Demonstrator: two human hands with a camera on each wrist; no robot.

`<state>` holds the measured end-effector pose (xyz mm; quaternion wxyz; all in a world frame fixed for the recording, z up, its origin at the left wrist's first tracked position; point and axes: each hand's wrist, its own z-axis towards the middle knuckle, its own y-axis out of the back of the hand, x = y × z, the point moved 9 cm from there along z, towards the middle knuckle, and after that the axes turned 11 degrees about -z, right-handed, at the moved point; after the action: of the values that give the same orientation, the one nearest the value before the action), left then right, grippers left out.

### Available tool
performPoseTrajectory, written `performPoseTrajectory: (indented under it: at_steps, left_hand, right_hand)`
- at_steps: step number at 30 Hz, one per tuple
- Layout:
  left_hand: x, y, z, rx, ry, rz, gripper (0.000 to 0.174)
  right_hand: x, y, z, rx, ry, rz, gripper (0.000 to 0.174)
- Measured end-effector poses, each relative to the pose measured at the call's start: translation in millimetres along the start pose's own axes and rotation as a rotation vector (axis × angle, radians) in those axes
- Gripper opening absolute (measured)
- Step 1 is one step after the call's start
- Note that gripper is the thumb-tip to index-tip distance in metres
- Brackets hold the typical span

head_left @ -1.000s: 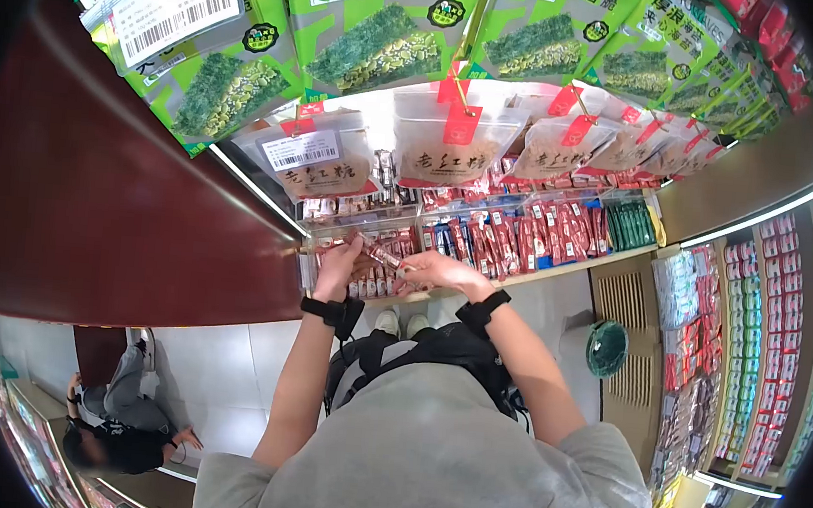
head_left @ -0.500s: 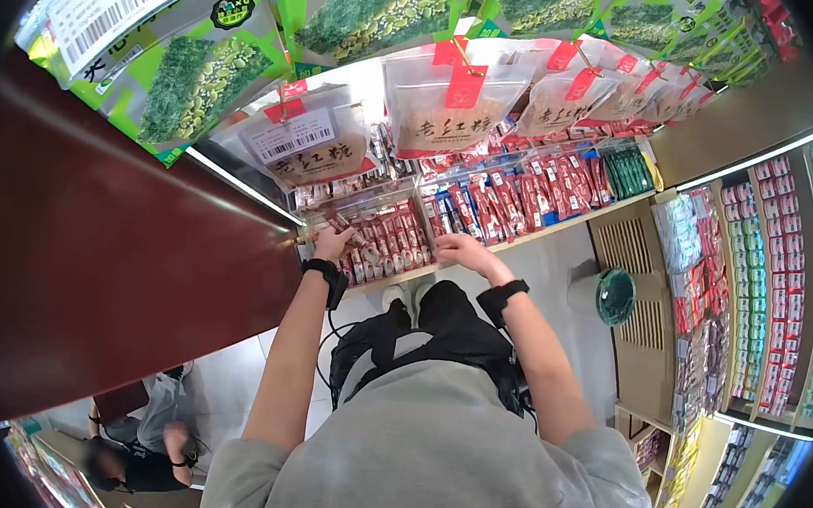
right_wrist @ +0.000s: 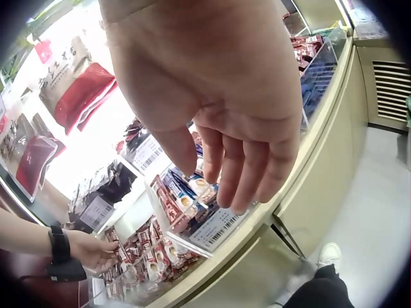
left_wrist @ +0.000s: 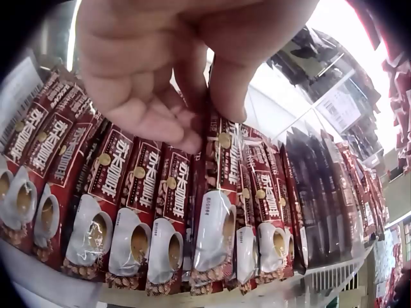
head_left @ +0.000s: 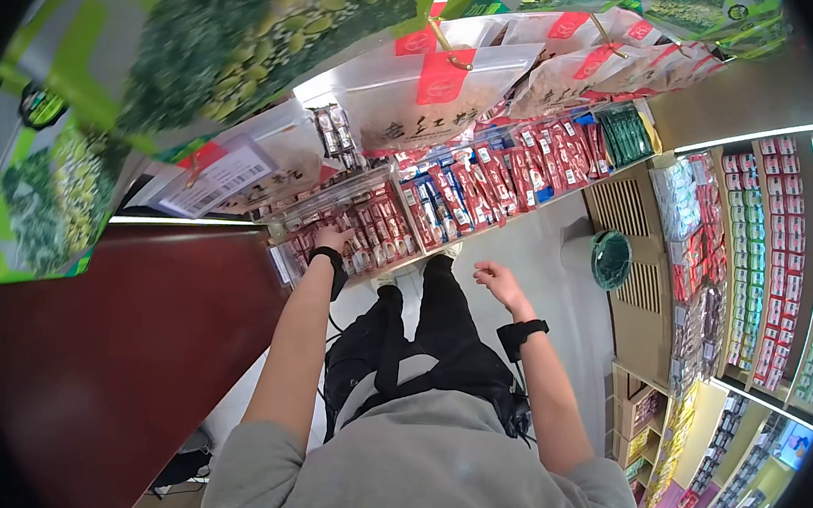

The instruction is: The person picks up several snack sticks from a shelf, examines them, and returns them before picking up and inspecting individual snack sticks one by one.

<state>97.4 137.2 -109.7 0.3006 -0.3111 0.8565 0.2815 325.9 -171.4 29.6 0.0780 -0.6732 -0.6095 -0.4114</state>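
Note:
My left hand is down at the left compartment of the shelf. Between its thumb and fingers, in the left wrist view, it pinches the top end of a red coffee stick pack. That pack stands upright in a row of matching coffee stick packs printed with white cups. My right hand hangs in the air in front of the shelf edge, holding nothing. Its fingers are loosely bent in the right wrist view. Nearest it is the neighbouring compartment of red and blue stick packs.
Hanging bags of brown sugar and green seaweed snack bags jut out above the compartments. A dark red panel borders the left side. A green-lined bin stands on the floor at right, before stocked shelves.
Both hands were together at a stick pack; the right hand has since drawn back to the right, away from the shelf. The left hand stays at the left compartment. The head view has shifted.

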Motion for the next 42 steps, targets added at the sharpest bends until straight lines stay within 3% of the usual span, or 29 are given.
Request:
performPoseTrajectory:
  at_steps: [7,14,17,20,22,25,27,29,31,35,37,42]
  left_hand:
    - [-12,-11,-13,-0.017,0.07,0.236,0.031]
    - [-34,-9,-21,-0.13,-0.081,0.483,0.033]
    - [-19,-12,-9,-0.127,-0.081,0.392,0.034]
    - [-38,-11,-20,-0.171,-0.144,0.449,0.033]
    - [-41,-11,-24,-0.187,-0.142,0.438,0.032]
    - [-42,-12,-27,-0.155,-0.137,0.448,0.032]
    - [-43,-11,-26,-0.121,-0.122,0.464,0.032]
    - [-29,-15,-27,0.062,0.038,0.35,0.033]
    - [-45,-6,-39,-0.005,-0.041,0.418,0.033]
    - [-52,12,-59,-0.05,-0.062,0.239,0.033]
    - [-55,19,-70,-0.065,-0.128,0.14,0.032]
    - [-73,26,-106,-0.02,-0.182,0.018,0.027]
  right_hand:
    - [2,13,12,-0.038,0.067,-0.051,0.029]
    - [49,26,26,-0.171,0.162,-0.139,0.027]
    - [77,29,33,-0.242,0.19,-0.229,0.025]
    - [91,29,40,-0.357,0.237,-0.41,0.025]
    - [103,30,39,-0.477,0.182,-0.645,0.026]
    - [102,24,51,-0.442,0.07,-0.755,0.028]
    - [108,22,56,-0.467,0.111,-0.804,0.026]
    - [100,12,71,-0.38,0.064,-0.922,0.03]
    - [99,6,78,-0.426,0.152,-0.93,0.03]
    - [87,2,95,-0.419,0.068,-1.044,0.024]
    - [96,6,90,-0.463,0.132,-1.029,0.011]
    - [102,9,83,-0.352,0.08,-1.001,0.02]
